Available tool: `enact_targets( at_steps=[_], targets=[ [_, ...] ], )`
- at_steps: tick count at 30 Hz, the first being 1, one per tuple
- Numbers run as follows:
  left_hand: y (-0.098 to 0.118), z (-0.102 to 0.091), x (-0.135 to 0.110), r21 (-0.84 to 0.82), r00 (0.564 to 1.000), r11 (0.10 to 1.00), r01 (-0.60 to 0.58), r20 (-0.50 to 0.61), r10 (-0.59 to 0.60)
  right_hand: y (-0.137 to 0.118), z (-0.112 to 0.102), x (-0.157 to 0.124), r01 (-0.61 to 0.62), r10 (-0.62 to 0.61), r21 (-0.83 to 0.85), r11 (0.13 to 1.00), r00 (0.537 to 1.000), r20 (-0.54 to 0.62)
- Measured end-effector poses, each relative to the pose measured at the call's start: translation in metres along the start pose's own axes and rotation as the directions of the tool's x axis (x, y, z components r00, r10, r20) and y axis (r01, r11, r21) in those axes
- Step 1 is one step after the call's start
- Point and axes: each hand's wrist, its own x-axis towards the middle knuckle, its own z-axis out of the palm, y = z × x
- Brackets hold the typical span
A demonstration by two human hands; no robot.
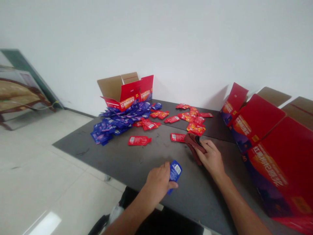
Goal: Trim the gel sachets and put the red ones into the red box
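Near the table's front edge, my left hand (pixel 158 183) is closed around a blue pouch (pixel 175 171) whose barcode label faces up. My right hand (pixel 212 158) grips a folded brown cloth (pixel 194 145), which reaches the end of a red pouch (pixel 177 137) lying on the table. Another red pouch (pixel 139 140) lies flat by itself, left of the cloth. A heap of blue pouches (pixel 117 121) spreads across the left part of the table. More red pouches (pixel 193 117) are scattered toward the back.
An open red carton (pixel 130 95) stands behind the blue heap. Several open red cartons (pixel 271 147) line the right side of the dark grey table (pixel 97 163). A white wall (pixel 171 49) rises behind it. A wooden bench (pixel 17 94) stands at far left.
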Motion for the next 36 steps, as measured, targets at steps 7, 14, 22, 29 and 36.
enact_targets(
  at_steps=[7,14,22,29,36],
  targets=[
    [-0.026,-0.02,0.027,-0.199,0.997,0.98,-0.027,-0.082,0.01,-0.016,0.004,-0.003,0.033,-0.038,0.059,0.998,0.996,0.079],
    [-0.064,-0.103,0.12,0.07,0.837,0.997,-0.022,-0.545,0.057,-0.022,0.01,-0.005,0.034,-0.053,0.131,0.991,0.988,0.143],
    [-0.073,-0.165,0.263,0.253,0.826,0.941,0.226,-0.561,-0.047,-0.024,0.017,-0.009,0.042,-0.073,0.182,0.982,0.983,0.169],
    [-0.138,-0.167,0.337,0.349,0.872,0.898,0.267,-0.485,-0.071,-0.032,0.024,-0.017,-0.025,-0.043,0.223,0.974,0.955,0.295],
    [-0.203,-0.158,0.381,0.374,0.865,0.853,0.364,-0.475,-0.161,-0.029,0.039,-0.023,0.02,-0.079,0.184,0.983,0.944,0.32]
  ],
)
